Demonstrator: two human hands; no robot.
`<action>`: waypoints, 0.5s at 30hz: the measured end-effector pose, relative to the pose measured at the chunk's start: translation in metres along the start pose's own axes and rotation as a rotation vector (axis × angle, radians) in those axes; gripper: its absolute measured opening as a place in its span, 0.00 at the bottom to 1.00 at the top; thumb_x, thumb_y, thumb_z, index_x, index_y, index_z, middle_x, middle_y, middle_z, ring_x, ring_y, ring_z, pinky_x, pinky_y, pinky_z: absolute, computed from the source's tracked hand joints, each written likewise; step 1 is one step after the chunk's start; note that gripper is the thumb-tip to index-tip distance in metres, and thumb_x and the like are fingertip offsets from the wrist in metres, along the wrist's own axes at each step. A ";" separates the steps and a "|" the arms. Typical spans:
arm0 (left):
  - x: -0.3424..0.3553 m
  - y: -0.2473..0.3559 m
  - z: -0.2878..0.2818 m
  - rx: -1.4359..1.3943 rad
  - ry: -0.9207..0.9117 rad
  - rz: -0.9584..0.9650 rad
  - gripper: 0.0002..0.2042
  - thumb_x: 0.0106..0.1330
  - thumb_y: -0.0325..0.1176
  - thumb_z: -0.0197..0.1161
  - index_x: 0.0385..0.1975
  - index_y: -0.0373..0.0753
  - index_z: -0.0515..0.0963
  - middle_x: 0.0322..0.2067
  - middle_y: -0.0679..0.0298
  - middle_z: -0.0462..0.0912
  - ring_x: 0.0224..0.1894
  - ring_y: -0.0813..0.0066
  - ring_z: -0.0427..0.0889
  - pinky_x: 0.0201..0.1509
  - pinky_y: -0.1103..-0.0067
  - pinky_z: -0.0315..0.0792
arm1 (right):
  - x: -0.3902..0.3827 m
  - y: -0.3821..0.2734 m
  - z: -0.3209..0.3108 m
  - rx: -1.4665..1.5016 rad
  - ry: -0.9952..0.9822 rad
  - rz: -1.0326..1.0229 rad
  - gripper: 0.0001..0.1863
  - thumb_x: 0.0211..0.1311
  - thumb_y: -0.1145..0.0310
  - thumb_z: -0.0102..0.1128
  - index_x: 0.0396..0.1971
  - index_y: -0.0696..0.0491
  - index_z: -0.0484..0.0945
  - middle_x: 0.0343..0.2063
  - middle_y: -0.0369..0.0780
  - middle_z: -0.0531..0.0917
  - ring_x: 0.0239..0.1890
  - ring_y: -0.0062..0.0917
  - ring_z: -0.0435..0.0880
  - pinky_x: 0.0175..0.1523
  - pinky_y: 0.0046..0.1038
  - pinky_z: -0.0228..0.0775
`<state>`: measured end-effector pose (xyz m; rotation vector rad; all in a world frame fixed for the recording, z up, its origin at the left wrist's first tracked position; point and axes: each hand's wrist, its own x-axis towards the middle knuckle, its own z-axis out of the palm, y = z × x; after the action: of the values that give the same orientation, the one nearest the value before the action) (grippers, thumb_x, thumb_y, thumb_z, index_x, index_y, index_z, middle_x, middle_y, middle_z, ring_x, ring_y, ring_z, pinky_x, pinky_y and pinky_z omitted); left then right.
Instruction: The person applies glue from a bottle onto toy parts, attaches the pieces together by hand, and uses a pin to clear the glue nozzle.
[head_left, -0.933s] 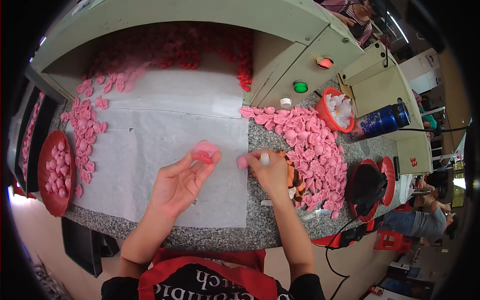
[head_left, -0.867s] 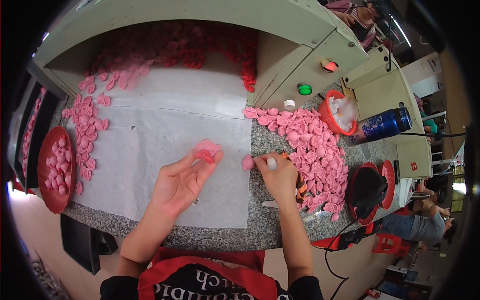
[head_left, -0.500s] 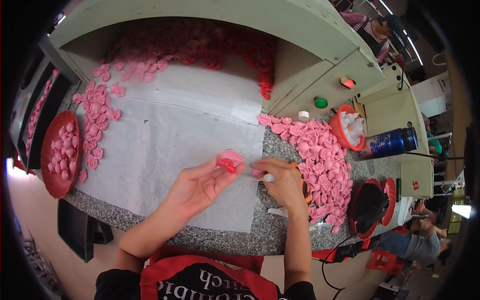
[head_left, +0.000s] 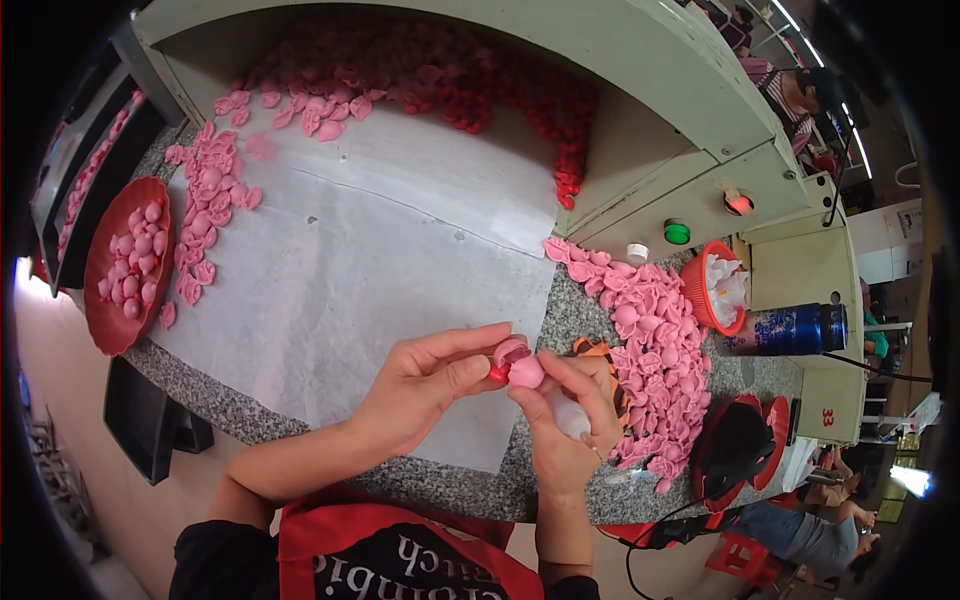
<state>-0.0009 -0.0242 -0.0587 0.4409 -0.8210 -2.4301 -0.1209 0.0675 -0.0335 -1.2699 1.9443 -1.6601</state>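
My left hand (head_left: 412, 385) is closed in a pinch on a pink cupped plastic piece (head_left: 511, 351) with a glossy red part (head_left: 498, 373) at its lower side. Against it, the thumb and index finger of my right hand (head_left: 565, 455) hold a rounded pink piece (head_left: 526, 374); the two pieces touch or nearly touch. A white squeeze bottle (head_left: 568, 412) is also tucked inside my right hand, partly hidden by the fingers. Both hands are above the near right edge of a white sheet (head_left: 400, 240). Right beside them lies a heap of pink shell-like pieces (head_left: 660, 360).
More pink pieces (head_left: 210, 180) line the sheet's left side, and red parts (head_left: 568, 170) pile under the pale green cabinet (head_left: 660, 100). A red dish (head_left: 100, 315) holds pink balls. Rightward stand an orange-red cup (head_left: 697, 285), a blue bottle (head_left: 800, 330) and a black cloth-like item (head_left: 735, 440).
My right hand has brought a rounded pink piece against the piece in my left hand. My left hand has moved right and slightly down. The whole view has shifted a little.
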 end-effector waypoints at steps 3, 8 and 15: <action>0.000 -0.001 0.003 0.051 -0.017 0.018 0.15 0.63 0.26 0.50 0.50 0.31 0.67 0.48 0.55 0.72 0.51 0.69 0.71 0.55 0.73 0.67 | 0.000 0.003 -0.002 0.003 0.002 -0.008 0.20 0.33 0.81 0.69 0.34 0.58 0.78 0.29 0.36 0.73 0.31 0.20 0.71 0.37 0.19 0.64; -0.002 0.000 0.003 0.095 -0.032 0.018 0.14 0.63 0.26 0.50 0.48 0.31 0.69 0.49 0.55 0.71 0.51 0.69 0.71 0.55 0.73 0.67 | -0.003 0.004 -0.002 0.005 -0.012 -0.042 0.20 0.33 0.81 0.70 0.34 0.58 0.78 0.30 0.37 0.73 0.33 0.22 0.71 0.38 0.20 0.64; -0.004 -0.001 0.000 0.269 -0.073 0.097 0.14 0.63 0.25 0.49 0.48 0.32 0.70 0.50 0.52 0.70 0.51 0.67 0.70 0.54 0.74 0.67 | -0.005 0.007 -0.002 0.002 -0.017 -0.080 0.20 0.32 0.82 0.69 0.33 0.58 0.77 0.30 0.38 0.73 0.33 0.23 0.72 0.39 0.21 0.66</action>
<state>0.0017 -0.0211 -0.0587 0.4027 -1.1810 -2.2662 -0.1228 0.0723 -0.0402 -1.3737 1.9045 -1.6829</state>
